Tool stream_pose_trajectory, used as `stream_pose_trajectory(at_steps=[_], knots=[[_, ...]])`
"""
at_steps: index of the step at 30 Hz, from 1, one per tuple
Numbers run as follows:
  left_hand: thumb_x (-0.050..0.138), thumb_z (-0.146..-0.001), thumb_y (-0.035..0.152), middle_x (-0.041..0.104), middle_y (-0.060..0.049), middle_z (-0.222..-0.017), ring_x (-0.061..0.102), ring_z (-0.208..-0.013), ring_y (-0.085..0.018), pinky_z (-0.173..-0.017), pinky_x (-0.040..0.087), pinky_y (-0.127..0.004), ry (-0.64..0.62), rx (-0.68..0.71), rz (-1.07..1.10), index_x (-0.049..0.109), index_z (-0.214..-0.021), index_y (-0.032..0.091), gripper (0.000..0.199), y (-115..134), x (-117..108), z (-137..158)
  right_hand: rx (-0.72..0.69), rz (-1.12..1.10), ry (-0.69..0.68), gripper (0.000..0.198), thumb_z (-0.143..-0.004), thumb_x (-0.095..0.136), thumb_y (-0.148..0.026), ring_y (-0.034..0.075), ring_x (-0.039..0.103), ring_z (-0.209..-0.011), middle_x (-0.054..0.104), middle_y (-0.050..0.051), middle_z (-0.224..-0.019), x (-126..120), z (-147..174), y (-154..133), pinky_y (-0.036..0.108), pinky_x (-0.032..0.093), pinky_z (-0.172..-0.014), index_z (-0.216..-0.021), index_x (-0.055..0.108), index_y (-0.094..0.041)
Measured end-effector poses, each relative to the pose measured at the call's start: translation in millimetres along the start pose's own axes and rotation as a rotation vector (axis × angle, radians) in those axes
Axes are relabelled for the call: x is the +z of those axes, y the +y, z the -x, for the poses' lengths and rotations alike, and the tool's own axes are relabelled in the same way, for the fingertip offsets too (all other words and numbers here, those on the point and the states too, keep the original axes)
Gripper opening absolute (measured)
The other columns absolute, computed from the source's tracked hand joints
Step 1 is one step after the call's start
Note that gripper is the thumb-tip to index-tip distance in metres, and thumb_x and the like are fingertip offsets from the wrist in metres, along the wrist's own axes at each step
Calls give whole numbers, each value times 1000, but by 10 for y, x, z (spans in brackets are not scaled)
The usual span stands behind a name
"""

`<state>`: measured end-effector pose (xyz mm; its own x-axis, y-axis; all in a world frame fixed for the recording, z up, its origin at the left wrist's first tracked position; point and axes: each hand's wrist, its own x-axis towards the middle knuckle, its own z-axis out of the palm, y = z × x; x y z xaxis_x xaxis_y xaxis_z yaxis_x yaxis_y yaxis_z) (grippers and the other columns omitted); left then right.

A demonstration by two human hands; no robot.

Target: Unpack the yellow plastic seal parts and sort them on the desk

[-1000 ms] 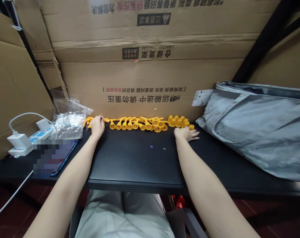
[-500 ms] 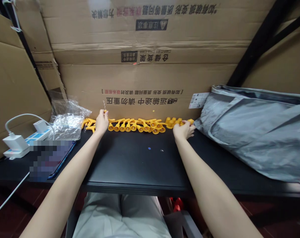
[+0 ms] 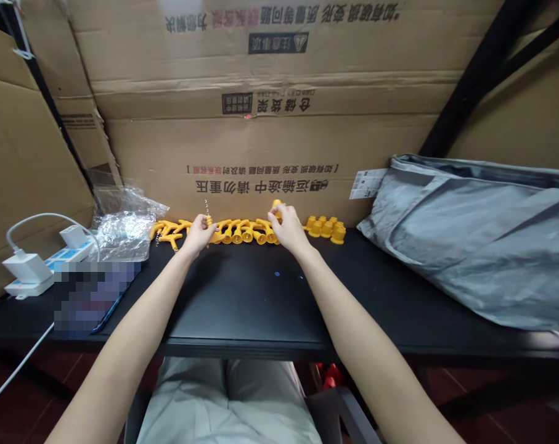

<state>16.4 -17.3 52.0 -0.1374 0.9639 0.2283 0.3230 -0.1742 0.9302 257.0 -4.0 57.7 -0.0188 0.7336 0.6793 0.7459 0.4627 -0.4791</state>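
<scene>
My left hand (image 3: 199,235) pinches a yellow plastic piece with a spring (image 3: 209,219); the thin coil rises above the fingers, and most of the piece is hidden. My right hand (image 3: 288,231) has its fingertips closed on a yellow cup-shaped cap (image 3: 277,203), lifted above the table. Between and behind the hands lies a row of yellow funnel-ended pieces (image 3: 237,235), their wide mouths facing me. Left of them rest several yellow branched pieces (image 3: 168,228), one with a spring. Several more yellow caps (image 3: 326,228) stand grouped to the right of my right hand.
A grey bag (image 3: 468,246) fills the table's right side. Clear plastic wrap (image 3: 124,228), a power strip with chargers (image 3: 29,271) and a phone (image 3: 108,302) are at left. Cardboard (image 3: 261,142) stands behind the black table (image 3: 242,302). A small blue dot (image 3: 277,274) lies in front.
My right hand has come left and up from the group of caps, bringing one cap with it. My left hand has shifted slightly right and down with the spring piece.
</scene>
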Motion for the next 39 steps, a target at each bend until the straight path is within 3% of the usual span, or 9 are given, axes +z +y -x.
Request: stream_pose_trajectory(at_steps=[4, 8, 11, 15, 21, 27, 34, 39], knots=[[57, -82, 31, 65, -4, -88, 62, -74, -14, -44, 44, -17, -38, 140, -5, 56, -91, 17, 16, -53, 11, 52, -91, 71, -93, 20, -89, 44, -30, 23, 60, -80, 56, 11, -103, -33, 17, -69, 41, 49, -80, -105, 53, -22], [57, -81, 41, 58, 0, -68, 56, -59, -13, -47, 45, -21, -101, 226, -213, 59, -74, 17, 25, -65, 2, 92, -152, 89, -104, 41, -85, 50, -28, 28, 60, -99, 57, 16, -117, -16, 22, -51, 42, 49, -84, -124, 43, -18], [57, -81, 38, 59, -2, -71, 58, -66, -15, -61, 50, -27, -79, 335, -439, 58, -62, 17, 28, -78, -8, 85, -185, 95, -113, 49, -84, 51, -28, 30, 57, -111, 56, 17, -123, 27, 22, -23, 43, 48, -89, -130, 40, -16], [58, -77, 27, 64, -5, -85, 60, -83, -19, -83, 50, -33, -67, 425, -636, 65, -69, 17, 15, -123, -18, 38, -191, 106, -135, 47, -84, 50, -27, 31, 53, -118, 55, 19, -127, 60, 22, 2, 45, 44, -98, -129, 45, -13], [56, -79, 26, 67, -7, -99, 62, -96, -21, -94, 47, -33, -60, 431, -700, 72, -81, 19, 17, -188, -18, 6, -215, 135, -143, 41, -85, 48, -27, 30, 57, -109, 58, 18, -115, 61, 20, 18, 43, 46, -95, -123, 52, -12], [56, -83, 37, 67, -9, -98, 64, -90, -24, -85, 49, -34, -57, 371, -801, 73, -93, 19, 26, -159, -47, 71, -257, 114, -129, 31, -85, 49, -26, 28, 59, -99, 58, 13, -105, 100, 25, 58, 42, 48, -89, -113, 58, -17], [50, -87, 46, 70, -5, -71, 66, -69, -22, -73, 49, -32, -130, 183, -749, 71, -98, 22, 34, -41, -92, 140, -252, 95, -152, 23, -84, 50, -23, 26, 58, -97, 57, 13, -105, 93, 84, 11, 40, 49, -86, -105, 57, -18], [51, -88, 40, 72, -8, -96, 65, -97, -26, -85, 47, -34, -87, 272, -781, 70, -98, 23, 28, -110, -95, 90, -263, 59, -176, 24, -83, 49, -18, 26, 58, -100, 58, 12, -108, 123, 133, -2, 41, 48, -89, -107, 55, -18]])
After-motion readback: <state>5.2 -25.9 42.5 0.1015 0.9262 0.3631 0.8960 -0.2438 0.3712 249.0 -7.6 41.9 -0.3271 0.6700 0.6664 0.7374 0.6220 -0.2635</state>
